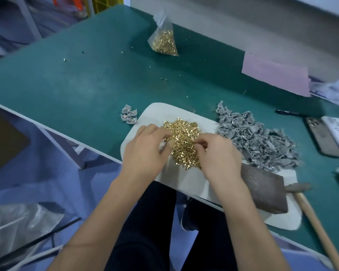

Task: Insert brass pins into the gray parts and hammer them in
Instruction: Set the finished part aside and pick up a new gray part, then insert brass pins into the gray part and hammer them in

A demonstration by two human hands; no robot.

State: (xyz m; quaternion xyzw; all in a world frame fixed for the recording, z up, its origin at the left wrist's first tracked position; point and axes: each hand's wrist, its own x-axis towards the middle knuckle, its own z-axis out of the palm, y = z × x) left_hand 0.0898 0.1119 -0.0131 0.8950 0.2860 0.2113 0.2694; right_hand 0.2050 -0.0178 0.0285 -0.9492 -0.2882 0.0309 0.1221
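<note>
From the head camera I look down at a green counter (86,79) with a white mat (184,180) at its near edge. A loose heap of brass pins (186,139) lies on the mat, the pins pointing every which way with no shared long axis. My left hand (145,147) rests at the heap's left side, its fingers (160,132) curled into the pins; a small gray part seems tucked under them, though I cannot tell for sure. My right hand (219,153) sits at the heap's right side, its fingers (201,143) pinched together, apparently on a pin. A jumbled pile of gray parts (256,137) lies just right of the heap. A few finished gray pieces (128,115) sit left of the mat. A hammer (309,208) lies at the right, handle toward me, beside a dark block (262,188).
</note>
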